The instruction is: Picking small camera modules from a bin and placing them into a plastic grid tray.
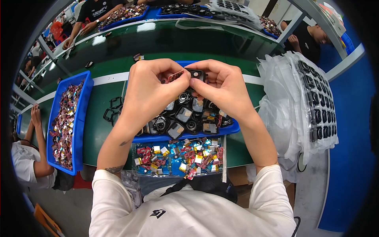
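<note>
Both hands are raised close together above a blue tray [233, 129] full of black watch cases [192, 125]. My left hand [156, 89] is closed, pinching a small red circuit board [175, 76] between thumb and fingers. In my right hand [223, 85], also closed, is a black watch case [196, 72], tilted up near the left thumb. Whether board and case touch cannot be made out. Below the tray, nearest my body, lies a clear bag [173, 166] with several red boards and silver-and-yellow battery cells [198, 158] on it.
A long blue bin [87, 93] of small boards stands at the left. Black frames [112, 108] lie beside my left forearm. On the right are stacked plastic trays [321, 98] of black cases in white wrapping. Beyond the green conveyor belt [166, 45], other people work; one sits at the left.
</note>
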Tool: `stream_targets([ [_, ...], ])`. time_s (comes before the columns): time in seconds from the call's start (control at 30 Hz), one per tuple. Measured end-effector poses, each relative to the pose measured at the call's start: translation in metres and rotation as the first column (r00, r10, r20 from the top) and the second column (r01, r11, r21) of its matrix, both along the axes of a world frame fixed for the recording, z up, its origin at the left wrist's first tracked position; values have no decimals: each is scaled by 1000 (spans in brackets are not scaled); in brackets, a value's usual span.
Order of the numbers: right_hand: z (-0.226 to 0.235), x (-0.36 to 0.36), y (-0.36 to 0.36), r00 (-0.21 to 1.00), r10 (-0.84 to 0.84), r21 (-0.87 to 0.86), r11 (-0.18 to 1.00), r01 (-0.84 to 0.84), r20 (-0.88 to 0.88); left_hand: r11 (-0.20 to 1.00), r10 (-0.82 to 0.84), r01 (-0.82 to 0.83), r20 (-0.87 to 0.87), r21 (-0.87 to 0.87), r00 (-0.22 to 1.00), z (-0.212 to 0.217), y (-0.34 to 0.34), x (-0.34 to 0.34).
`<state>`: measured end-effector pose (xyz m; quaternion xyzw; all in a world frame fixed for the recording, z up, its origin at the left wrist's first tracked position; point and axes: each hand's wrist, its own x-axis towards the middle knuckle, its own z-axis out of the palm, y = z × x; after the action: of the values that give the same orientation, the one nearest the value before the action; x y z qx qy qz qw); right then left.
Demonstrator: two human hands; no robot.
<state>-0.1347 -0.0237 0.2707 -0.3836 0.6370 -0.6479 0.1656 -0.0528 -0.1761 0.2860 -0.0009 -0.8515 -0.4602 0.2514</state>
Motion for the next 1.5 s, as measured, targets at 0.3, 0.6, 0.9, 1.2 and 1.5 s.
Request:
stream_targets([
  [0.3, 0, 1, 0, 999, 23, -1, 1000, -24, -30, 999, 26, -27, 18, 28, 999, -1, -2, -1],
  [0.6, -5, 0, -3, 988, -123, -145, 983, 109, -92, 997, 26, -25, -15, 73, 1000, -5, 7, -2],
  [0.9, 2, -11, 4, 987, -160, -192, 968, 160, 12, 964, -92, 103, -56, 246, 994, -1, 2, -3],
  [1.2, 4, 0, 3, 936, -293, -209, 945, 253, -193, 789, -299, 247, 1, 563, 954, -4, -1, -5],
  [1.5, 8, 5, 4, 980, -174, -321, 937, 134, -98, 865, -108, 119, -52, 487, 993, -4, 10, -5],
])
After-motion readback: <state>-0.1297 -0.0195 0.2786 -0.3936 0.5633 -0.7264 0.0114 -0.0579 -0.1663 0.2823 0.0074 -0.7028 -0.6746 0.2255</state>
